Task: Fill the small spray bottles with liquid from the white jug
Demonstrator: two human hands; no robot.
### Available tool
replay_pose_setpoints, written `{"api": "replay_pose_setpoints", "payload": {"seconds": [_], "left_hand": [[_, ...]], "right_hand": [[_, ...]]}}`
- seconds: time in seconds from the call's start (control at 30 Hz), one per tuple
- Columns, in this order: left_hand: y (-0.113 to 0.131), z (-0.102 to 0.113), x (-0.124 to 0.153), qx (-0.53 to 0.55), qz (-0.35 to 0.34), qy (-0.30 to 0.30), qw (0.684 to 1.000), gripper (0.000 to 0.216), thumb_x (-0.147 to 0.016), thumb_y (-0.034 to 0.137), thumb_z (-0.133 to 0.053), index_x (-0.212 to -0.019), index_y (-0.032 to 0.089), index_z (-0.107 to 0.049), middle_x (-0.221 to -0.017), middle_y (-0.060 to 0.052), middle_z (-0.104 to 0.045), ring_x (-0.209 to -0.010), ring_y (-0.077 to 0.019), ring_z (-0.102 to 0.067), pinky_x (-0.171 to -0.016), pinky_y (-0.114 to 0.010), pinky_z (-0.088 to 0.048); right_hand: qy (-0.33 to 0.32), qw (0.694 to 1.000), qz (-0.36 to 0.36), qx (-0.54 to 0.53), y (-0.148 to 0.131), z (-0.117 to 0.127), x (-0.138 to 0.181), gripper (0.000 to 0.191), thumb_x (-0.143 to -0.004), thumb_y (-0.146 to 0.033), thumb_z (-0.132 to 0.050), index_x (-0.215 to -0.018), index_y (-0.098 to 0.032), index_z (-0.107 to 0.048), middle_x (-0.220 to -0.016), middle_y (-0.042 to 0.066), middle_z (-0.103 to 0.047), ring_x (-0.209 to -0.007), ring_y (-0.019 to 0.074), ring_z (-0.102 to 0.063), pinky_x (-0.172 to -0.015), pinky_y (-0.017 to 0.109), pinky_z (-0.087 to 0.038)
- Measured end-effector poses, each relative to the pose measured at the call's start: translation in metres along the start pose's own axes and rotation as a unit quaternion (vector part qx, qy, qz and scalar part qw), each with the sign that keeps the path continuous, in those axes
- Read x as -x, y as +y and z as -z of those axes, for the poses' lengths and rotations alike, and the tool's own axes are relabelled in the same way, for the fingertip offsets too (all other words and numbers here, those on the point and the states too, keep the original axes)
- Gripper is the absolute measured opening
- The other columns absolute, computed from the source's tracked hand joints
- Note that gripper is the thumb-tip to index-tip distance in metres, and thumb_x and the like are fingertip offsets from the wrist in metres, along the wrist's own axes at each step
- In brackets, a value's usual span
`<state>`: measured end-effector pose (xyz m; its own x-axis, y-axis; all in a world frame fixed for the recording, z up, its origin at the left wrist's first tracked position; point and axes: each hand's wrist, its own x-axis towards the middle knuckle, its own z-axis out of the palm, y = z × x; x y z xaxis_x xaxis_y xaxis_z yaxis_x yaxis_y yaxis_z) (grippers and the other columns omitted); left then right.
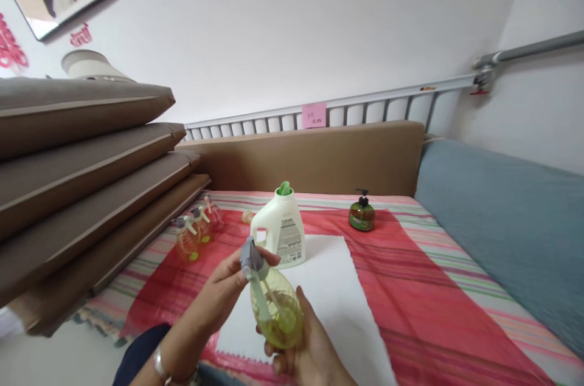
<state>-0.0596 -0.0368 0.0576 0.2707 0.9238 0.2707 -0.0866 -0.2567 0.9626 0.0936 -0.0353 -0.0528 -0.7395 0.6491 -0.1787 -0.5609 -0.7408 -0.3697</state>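
A yellow-tinted clear spray bottle (280, 322) is held tilted above a white sheet (337, 289), with some liquid and a dip tube visible inside. My left hand (230, 279) is closed around its grey spray head (252, 259). Around the lower body of the bottle, the fingers of my right hand (314, 343) are wrapped. Just behind stands a white detergent jug (288, 225), its green spout (285, 188) uncovered at the top. Beyond my left hand are several more spray bottles: an orange one (186, 243), a yellow one (203, 228) and a pink one (215, 216).
A green pump bottle (362, 216) stands to the right on the red cloth (328, 222). Stacked brown cushions (91, 191) rise on the left. A brown padded board (310, 158) and a radiator (356, 112) line the back; a blue-grey cushion (502, 222) borders the right.
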Motion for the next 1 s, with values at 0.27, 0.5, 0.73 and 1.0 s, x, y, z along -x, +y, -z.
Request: {"api": "replay_pose_setpoints", "payload": {"seconds": [0.27, 0.5, 0.73, 1.0], "left_hand": [[-0.018, -0.01, -0.002, 0.031, -0.035, 0.11, 0.993, 0.023, -0.078, 0.034, -0.063, -0.094, 0.018, -0.066, -0.094, -0.007, -0.064, -0.091, -0.0215, -0.055, -0.081, -0.029, -0.04], [-0.017, -0.014, -0.006, 0.141, -0.008, 0.145, 0.979, 0.046, -0.069, 0.038, -0.072, -0.111, 0.022, -0.062, -0.112, -0.008, -0.063, -0.107, -0.0253, -0.054, -0.094, -0.035, -0.038], [-0.022, -0.005, -0.007, 0.129, -0.007, 0.15, 0.98, 0.032, -0.067, 0.027, -0.074, -0.097, 0.02, -0.067, -0.101, -0.008, -0.068, -0.103, -0.0248, -0.057, -0.096, -0.037, -0.034], [-0.023, -0.009, -0.002, 0.123, 0.013, 0.129, 0.984, 0.034, -0.074, 0.036, -0.067, -0.102, 0.017, -0.066, -0.111, -0.011, -0.063, -0.114, -0.0288, -0.049, -0.1, -0.041, -0.03]], "right_hand": [[0.041, 0.993, 0.106, 0.004, 0.005, 0.0, -0.001, 0.052, -0.078, -0.06, -0.051, -0.107, -0.018, -0.057, -0.079, 0.007, -0.071, -0.055, 0.018, -0.065, -0.044, 0.024, -0.043], [0.044, 0.981, 0.187, -0.001, 0.007, 0.001, -0.002, 0.044, -0.079, -0.047, -0.058, -0.114, -0.021, -0.053, -0.097, 0.008, -0.07, -0.076, 0.0227, -0.067, -0.059, 0.032, -0.048], [0.045, 0.983, 0.18, 0.004, 0.008, 0.003, -0.005, 0.042, -0.081, -0.047, -0.055, -0.114, -0.021, -0.051, -0.098, 0.007, -0.07, -0.076, 0.0228, -0.067, -0.057, 0.031, -0.047], [0.06, 0.982, 0.178, 0.015, 0.011, 0.004, -0.004, 0.043, -0.08, -0.047, -0.057, -0.114, -0.022, -0.051, -0.097, 0.006, -0.069, -0.075, 0.0215, -0.067, -0.056, 0.03, -0.048]]}}
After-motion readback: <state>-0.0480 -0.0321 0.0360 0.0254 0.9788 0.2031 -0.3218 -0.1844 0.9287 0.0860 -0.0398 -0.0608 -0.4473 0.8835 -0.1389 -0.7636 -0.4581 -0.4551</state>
